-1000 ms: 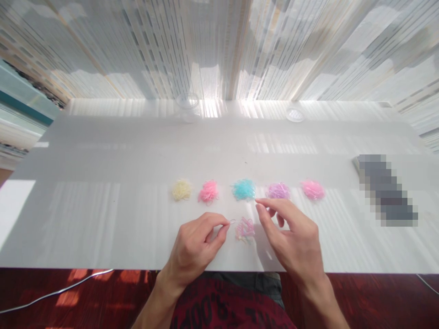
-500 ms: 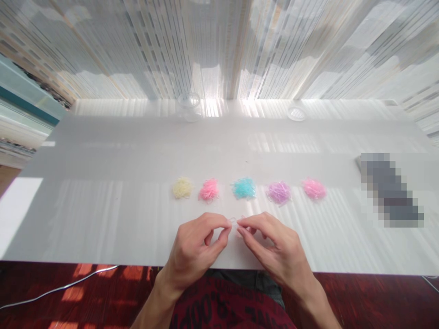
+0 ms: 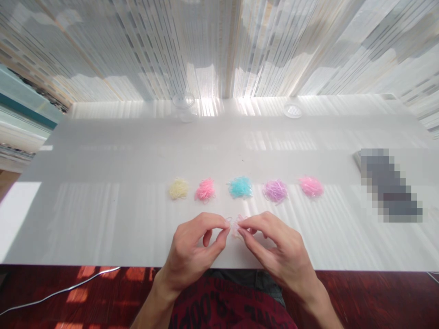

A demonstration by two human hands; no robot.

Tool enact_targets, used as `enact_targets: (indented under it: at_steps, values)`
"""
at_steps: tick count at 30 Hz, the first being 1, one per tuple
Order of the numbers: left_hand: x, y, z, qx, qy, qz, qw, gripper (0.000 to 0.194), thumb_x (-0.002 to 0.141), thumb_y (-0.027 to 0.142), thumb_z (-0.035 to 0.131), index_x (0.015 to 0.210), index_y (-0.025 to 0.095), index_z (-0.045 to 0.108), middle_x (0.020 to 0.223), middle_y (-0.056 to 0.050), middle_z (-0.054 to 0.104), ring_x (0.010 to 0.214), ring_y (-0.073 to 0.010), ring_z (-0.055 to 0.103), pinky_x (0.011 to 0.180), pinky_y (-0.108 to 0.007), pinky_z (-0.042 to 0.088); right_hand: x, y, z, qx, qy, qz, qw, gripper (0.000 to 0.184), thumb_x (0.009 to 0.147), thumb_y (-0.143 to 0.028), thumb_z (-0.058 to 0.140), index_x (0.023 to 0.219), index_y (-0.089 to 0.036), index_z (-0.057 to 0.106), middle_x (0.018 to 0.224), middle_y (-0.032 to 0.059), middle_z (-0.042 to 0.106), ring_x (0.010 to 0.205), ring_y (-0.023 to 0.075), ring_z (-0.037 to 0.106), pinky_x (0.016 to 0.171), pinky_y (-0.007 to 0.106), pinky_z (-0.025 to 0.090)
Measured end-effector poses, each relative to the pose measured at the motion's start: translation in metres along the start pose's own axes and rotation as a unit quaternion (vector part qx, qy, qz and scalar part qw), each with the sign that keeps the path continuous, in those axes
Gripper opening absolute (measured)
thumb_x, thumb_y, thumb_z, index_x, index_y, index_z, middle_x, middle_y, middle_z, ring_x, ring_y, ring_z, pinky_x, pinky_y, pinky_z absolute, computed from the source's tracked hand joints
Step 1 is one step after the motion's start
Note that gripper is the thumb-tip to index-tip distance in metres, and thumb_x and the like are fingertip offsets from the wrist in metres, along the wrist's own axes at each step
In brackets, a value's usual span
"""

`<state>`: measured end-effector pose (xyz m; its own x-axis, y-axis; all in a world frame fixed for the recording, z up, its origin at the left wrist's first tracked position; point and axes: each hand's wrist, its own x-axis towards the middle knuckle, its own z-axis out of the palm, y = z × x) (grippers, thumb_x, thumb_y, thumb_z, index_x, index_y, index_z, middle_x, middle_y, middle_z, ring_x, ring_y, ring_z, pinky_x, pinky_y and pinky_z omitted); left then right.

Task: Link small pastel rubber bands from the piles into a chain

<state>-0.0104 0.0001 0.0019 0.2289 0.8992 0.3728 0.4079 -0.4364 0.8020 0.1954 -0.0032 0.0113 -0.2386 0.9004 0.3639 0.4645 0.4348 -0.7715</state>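
My left hand (image 3: 194,249) and my right hand (image 3: 276,249) meet near the table's front edge, both pinched on a small clear rubber band (image 3: 230,220) between their fingertips. Just behind the fingertips lies a small mixed pile of bands (image 3: 237,226), partly hidden by my right fingers. Beyond it a row of sorted piles runs left to right: yellow (image 3: 178,188), pink (image 3: 205,189), blue (image 3: 240,187), purple (image 3: 275,190) and a second pink pile (image 3: 311,186).
The white table (image 3: 103,192) ends at its front edge just below my wrists. A clear cup (image 3: 184,106) and a clear lid (image 3: 293,110) stand at the far edge by the curtain. A blurred dark object (image 3: 389,185) lies at the right.
My right hand came back from the purple pile and joined my left hand, pinching the band my left hand held. The view shifted slightly.
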Motion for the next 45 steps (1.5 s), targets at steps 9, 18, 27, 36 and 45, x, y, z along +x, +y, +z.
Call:
enact_targets:
  at_steps: [9, 18, 27, 36, 45]
  values:
    - [0.002, 0.003, 0.0, 0.01, 0.0, 0.01, 1.0, 0.017, 0.093, 0.006, 0.068, 0.102, 0.02, 0.069, 0.09, 0.0, 0.075, 0.06, -0.0066, 0.056, 0.054, -0.018, 0.05, -0.001, 0.0, -0.002, 0.004, 0.004, 0.007, 1.0, 0.014, 0.095, -0.011, 0.068, 0.104, -0.023, 0.069, 0.085, -0.0008, 0.072, 0.077, 0.012, 0.068, 0.072, 0.024, 0.057]
    - [-0.002, -0.004, 0.001, 0.029, 0.002, 0.0, 1.0, 0.016, 0.093, 0.008, 0.068, 0.103, 0.021, 0.068, 0.09, -0.001, 0.073, 0.06, -0.0066, 0.055, 0.054, -0.017, 0.049, -0.006, 0.021, -0.028, -0.093, 0.154, 0.069, 0.981, 0.01, 0.095, -0.018, 0.07, 0.102, -0.024, 0.074, 0.088, 0.0014, 0.074, 0.073, 0.0144, 0.063, 0.066, 0.03, 0.054]
    - [-0.007, -0.012, -0.001, 0.069, 0.003, -0.017, 0.997, 0.013, 0.094, 0.012, 0.069, 0.102, 0.022, 0.068, 0.089, 0.0, 0.072, 0.056, -0.0067, 0.052, 0.054, -0.019, 0.05, -0.011, 0.062, -0.062, -0.226, 0.306, 0.178, 0.907, 0.02, 0.092, -0.04, 0.075, 0.096, -0.022, 0.081, 0.081, 0.0025, 0.07, 0.061, 0.0134, 0.053, 0.058, 0.031, 0.051]
    - [-0.008, -0.012, -0.001, 0.079, -0.004, -0.018, 0.997, 0.015, 0.094, 0.01, 0.068, 0.104, 0.022, 0.067, 0.09, 0.001, 0.071, 0.056, -0.0068, 0.05, 0.055, -0.019, 0.049, -0.013, 0.063, -0.058, -0.286, 0.263, 0.15, 0.909, 0.017, 0.095, -0.034, 0.072, 0.099, -0.02, 0.081, 0.083, 0.0041, 0.072, 0.065, 0.0156, 0.06, 0.064, 0.033, 0.051]
    - [-0.006, -0.012, 0.0, 0.09, -0.008, -0.004, 0.996, 0.012, 0.096, 0.011, 0.066, 0.103, 0.022, 0.066, 0.089, 0.001, 0.071, 0.056, -0.0075, 0.05, 0.054, -0.02, 0.048, -0.012, 0.055, -0.054, -0.292, 0.256, 0.13, 0.912, 0.013, 0.095, -0.031, 0.071, 0.097, -0.02, 0.079, 0.082, 0.003, 0.07, 0.066, 0.0155, 0.06, 0.06, 0.032, 0.05]
